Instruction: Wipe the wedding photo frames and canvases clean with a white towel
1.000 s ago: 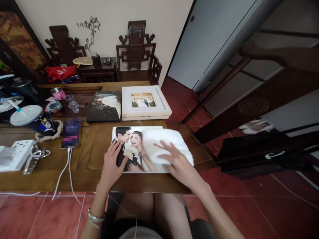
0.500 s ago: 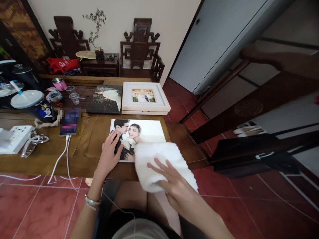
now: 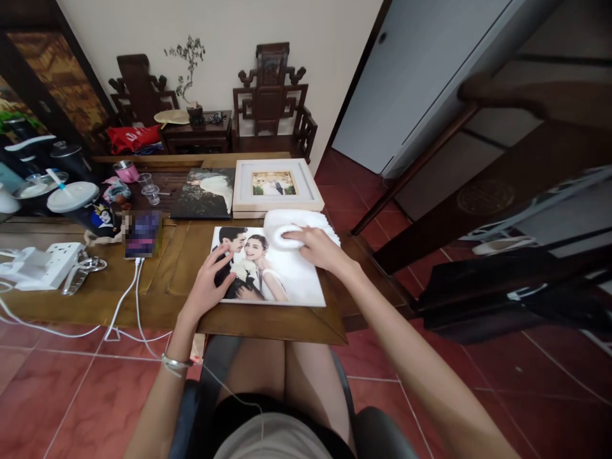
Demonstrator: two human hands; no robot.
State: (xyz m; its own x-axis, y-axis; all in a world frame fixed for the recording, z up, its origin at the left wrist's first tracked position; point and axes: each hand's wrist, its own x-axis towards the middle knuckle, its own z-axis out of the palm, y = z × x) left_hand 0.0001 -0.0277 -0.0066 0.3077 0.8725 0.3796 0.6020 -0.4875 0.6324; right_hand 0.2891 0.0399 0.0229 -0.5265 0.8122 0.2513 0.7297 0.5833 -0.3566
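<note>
A printed photo panel (image 3: 299, 280) of a couple lies flat on the wooden table in front of me. My left hand (image 3: 210, 278) rests on its left edge with fingers spread, holding nothing. At the panel's upper right, my right hand (image 3: 318, 247) grips a fluffy white cloth (image 3: 291, 222), which is bunched up under the fingers. The cloth covers that corner of the panel and touches the framed picture's near side. Part of the right hand's fingertips is hidden in the cloth.
Behind the panel are a white-framed picture (image 3: 306, 175) and a dark photo panel (image 3: 201, 203). To the left are a phone (image 3: 142, 236) with a charging cable, a power strip (image 3: 57, 261), a hair clip (image 3: 83, 271) and a lidded cup (image 3: 79, 199). A wooden chair (image 3: 478, 191) stands at right.
My right hand has moved the white cloth from the panel's lower right, over the table edge, up to its upper right corner. The left hand stays on the panel's left edge.
</note>
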